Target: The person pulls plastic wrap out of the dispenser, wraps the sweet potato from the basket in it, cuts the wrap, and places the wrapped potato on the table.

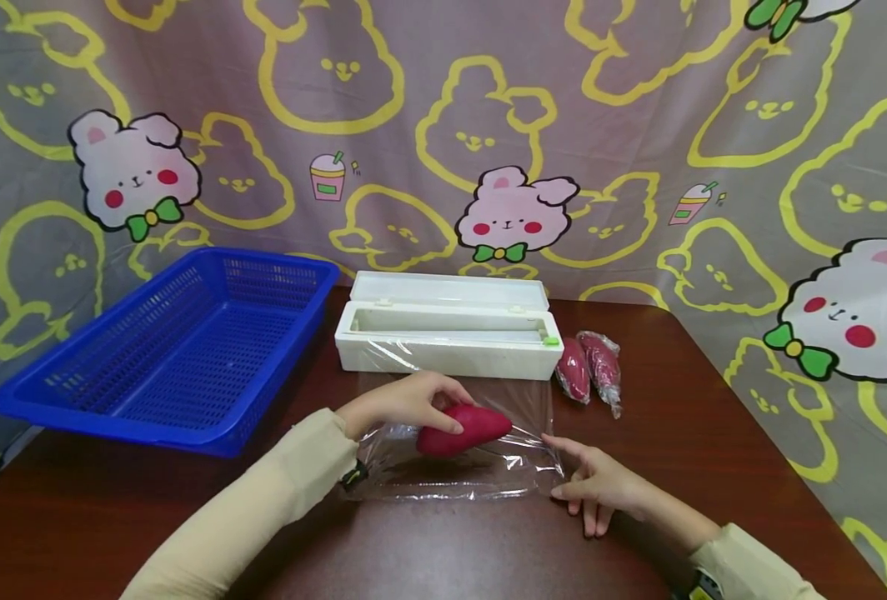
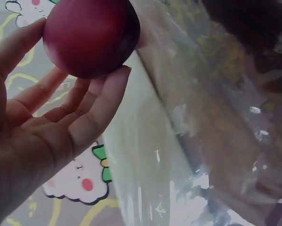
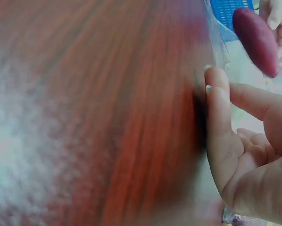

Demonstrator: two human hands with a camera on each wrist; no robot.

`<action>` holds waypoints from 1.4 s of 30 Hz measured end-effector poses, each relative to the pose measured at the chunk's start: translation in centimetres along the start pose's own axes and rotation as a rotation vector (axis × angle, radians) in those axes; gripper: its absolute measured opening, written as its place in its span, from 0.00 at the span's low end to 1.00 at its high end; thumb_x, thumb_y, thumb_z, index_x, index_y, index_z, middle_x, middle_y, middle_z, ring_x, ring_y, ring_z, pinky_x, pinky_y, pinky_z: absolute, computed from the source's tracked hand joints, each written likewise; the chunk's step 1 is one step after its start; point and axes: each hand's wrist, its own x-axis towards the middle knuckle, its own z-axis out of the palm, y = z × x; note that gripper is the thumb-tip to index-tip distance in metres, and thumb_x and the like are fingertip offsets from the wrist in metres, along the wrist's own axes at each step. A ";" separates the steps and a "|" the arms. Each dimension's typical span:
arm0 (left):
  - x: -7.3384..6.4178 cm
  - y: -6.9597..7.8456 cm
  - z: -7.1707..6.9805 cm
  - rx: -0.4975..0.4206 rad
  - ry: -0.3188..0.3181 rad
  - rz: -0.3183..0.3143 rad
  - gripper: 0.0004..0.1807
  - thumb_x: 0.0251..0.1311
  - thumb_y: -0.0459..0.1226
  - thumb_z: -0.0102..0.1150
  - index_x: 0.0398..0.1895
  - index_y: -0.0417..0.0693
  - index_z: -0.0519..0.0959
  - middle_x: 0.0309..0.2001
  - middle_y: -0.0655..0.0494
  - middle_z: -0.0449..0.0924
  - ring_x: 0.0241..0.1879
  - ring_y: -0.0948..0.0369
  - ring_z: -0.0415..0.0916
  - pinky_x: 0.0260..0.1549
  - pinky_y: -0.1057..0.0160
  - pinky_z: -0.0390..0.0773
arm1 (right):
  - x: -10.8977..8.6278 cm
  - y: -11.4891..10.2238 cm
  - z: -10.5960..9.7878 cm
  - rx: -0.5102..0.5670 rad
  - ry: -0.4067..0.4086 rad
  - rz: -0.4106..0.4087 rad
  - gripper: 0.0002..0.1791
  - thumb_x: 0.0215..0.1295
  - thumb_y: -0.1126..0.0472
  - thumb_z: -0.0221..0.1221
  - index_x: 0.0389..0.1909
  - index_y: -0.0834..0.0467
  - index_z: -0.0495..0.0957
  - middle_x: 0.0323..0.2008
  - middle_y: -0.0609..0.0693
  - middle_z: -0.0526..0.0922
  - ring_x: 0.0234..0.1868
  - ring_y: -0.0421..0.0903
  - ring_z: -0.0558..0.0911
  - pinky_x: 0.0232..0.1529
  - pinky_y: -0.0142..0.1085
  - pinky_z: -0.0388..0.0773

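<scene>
My left hand point(image 1: 417, 402) grips a red-purple sweet potato point(image 1: 468, 428) over a sheet of clear cling film point(image 1: 443, 487). In the left wrist view the rounded end of the sweet potato point(image 2: 91, 37) shows between thumb and fingers. The film runs toward me from a white cling film dispenser point(image 1: 443, 354), whose lid stands raised at the back. My right hand point(image 1: 601, 483) is at the film's right edge, with the index finger extended to it and the thumb apart near the front corner. The right wrist view shows this hand point(image 3: 247, 146) close to the dark tabletop.
A blue plastic basket point(image 1: 263, 367) stands on the left of the brown wooden table point(image 1: 676, 400). Right of the dispenser lie two film-wrapped sweet potatoes point(image 1: 603, 364), side by side. A patterned curtain point(image 1: 413, 150) hangs behind the table.
</scene>
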 end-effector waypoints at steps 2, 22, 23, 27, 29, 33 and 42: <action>0.4 -0.2 0.3 -0.014 -0.012 -0.015 0.20 0.48 0.36 0.65 0.46 0.39 0.77 0.38 0.55 0.79 0.34 0.66 0.74 0.34 0.70 0.73 | 0.0 -0.1 0.0 -0.003 0.010 -0.023 0.42 0.56 0.64 0.59 0.67 0.60 0.46 0.18 0.55 0.74 0.12 0.44 0.77 0.10 0.34 0.72; 1.6 -1.4 1.9 -0.032 -0.091 -0.064 0.19 0.50 0.35 0.62 0.46 0.36 0.77 0.38 0.53 0.80 0.37 0.66 0.75 0.38 0.71 0.71 | -0.6 -0.4 0.5 -0.088 0.050 -0.201 0.40 0.54 0.69 0.60 0.63 0.63 0.46 0.18 0.57 0.75 0.11 0.44 0.76 0.09 0.40 0.72; 1.6 -1.4 2.0 -0.026 -0.096 -0.068 0.19 0.51 0.36 0.62 0.46 0.36 0.77 0.39 0.53 0.80 0.37 0.66 0.75 0.38 0.71 0.71 | -0.6 -0.4 0.5 -0.095 0.059 -0.208 0.37 0.54 0.69 0.59 0.61 0.64 0.49 0.18 0.57 0.75 0.11 0.44 0.76 0.09 0.40 0.72; 1.5 -1.6 2.0 -0.005 -0.112 -0.074 0.19 0.53 0.37 0.60 0.47 0.37 0.76 0.40 0.52 0.80 0.39 0.66 0.74 0.39 0.71 0.71 | -0.6 -0.6 0.4 -0.150 0.038 -0.260 0.20 0.56 0.68 0.58 0.48 0.68 0.65 0.18 0.58 0.75 0.11 0.44 0.76 0.09 0.40 0.72; 1.4 -1.5 1.9 0.013 -0.101 -0.063 0.20 0.53 0.37 0.59 0.48 0.36 0.75 0.42 0.50 0.79 0.40 0.64 0.75 0.40 0.70 0.71 | -0.6 -0.7 0.3 -0.180 0.011 -0.286 0.12 0.58 0.68 0.57 0.41 0.69 0.71 0.19 0.58 0.75 0.12 0.44 0.76 0.09 0.40 0.72; 0.5 -1.0 1.7 0.154 0.018 -0.009 0.19 0.52 0.38 0.60 0.45 0.36 0.76 0.41 0.48 0.77 0.39 0.59 0.75 0.39 0.67 0.71 | -0.6 -0.8 0.2 -0.222 -0.005 -0.301 0.07 0.59 0.67 0.56 0.34 0.69 0.76 0.19 0.57 0.77 0.13 0.43 0.77 0.10 0.39 0.73; -6.0 1.2 0.8 0.516 -0.080 0.001 0.16 0.37 0.48 0.70 0.15 0.51 0.73 0.15 0.66 0.68 0.17 0.69 0.63 0.16 0.71 0.65 | -0.9 -1.2 0.2 -0.279 0.122 -0.277 0.10 0.49 0.67 0.64 0.30 0.68 0.75 0.18 0.45 0.72 0.12 0.39 0.73 0.11 0.35 0.72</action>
